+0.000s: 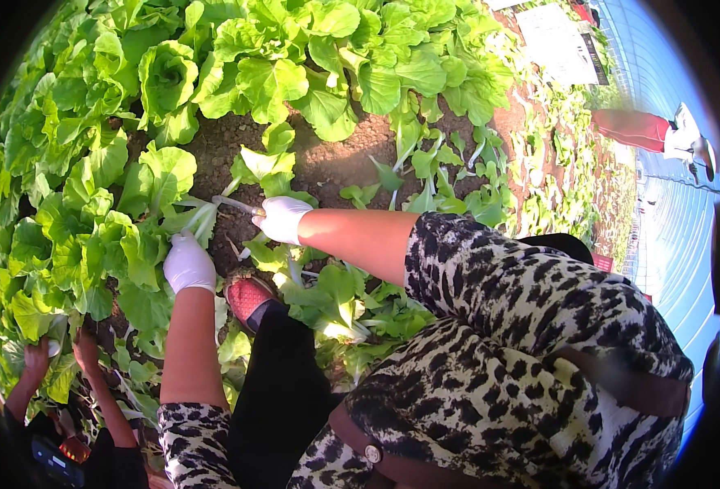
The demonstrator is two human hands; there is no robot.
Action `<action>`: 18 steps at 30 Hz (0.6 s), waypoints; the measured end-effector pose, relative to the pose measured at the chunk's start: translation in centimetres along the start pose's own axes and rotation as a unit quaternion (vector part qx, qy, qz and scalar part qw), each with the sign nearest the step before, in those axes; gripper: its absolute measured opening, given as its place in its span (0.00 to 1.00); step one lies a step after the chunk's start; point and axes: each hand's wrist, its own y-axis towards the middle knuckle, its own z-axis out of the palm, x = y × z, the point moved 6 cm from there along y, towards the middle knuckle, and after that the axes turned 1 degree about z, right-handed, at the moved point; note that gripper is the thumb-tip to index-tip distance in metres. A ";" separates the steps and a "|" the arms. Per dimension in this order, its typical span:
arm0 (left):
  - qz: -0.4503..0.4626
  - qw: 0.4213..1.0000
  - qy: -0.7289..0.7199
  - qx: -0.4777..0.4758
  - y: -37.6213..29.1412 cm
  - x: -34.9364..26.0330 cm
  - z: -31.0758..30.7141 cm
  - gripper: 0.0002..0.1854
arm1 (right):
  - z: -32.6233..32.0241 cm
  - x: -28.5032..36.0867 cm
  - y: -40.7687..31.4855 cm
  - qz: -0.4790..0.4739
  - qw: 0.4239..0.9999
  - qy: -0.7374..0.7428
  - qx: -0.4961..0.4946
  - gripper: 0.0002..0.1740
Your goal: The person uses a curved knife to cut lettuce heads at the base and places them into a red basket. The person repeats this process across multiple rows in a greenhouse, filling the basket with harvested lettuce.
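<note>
My left hand [190, 264], in a thin white glove, grips the lower leaves of a leafy green plant [200, 221] with pale stalks. From the right, my right hand [282, 220], gloved alike, is closed around the handle of a small bladed hand tool [234, 203]. The tool's narrow metal end reaches the base of the pale stalks; its exact shape is hard to make out. Brown soil [219, 150] shows around this spot. Loose leafy greens [338, 305] lie on the ground beside my red shoe [247, 297].
Dense standing greens [167, 79] fill the left and top. Cut leaves [424, 162] litter the soil. A co-worker's bare forearms [100, 388] reach in at lower left. Another person in red trousers [632, 128] is at far right, near plastic greenhouse sheeting [672, 226].
</note>
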 end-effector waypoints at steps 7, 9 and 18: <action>-0.023 1.000 -0.014 0.016 0.6 -0.4 -0.4 0.12 | 0.7 2.5 2.8 -0.115 0.982 -0.134 0.064 0.27; -0.029 0.999 -0.019 0.022 0.6 -0.5 -1.2 0.12 | -0.1 1.8 2.1 -0.066 0.987 -0.131 0.064 0.27; -0.046 0.830 -0.535 0.150 -2.9 -0.6 -6.4 0.22 | -8.1 -3.4 -9.9 -0.130 0.964 0.192 -0.130 0.16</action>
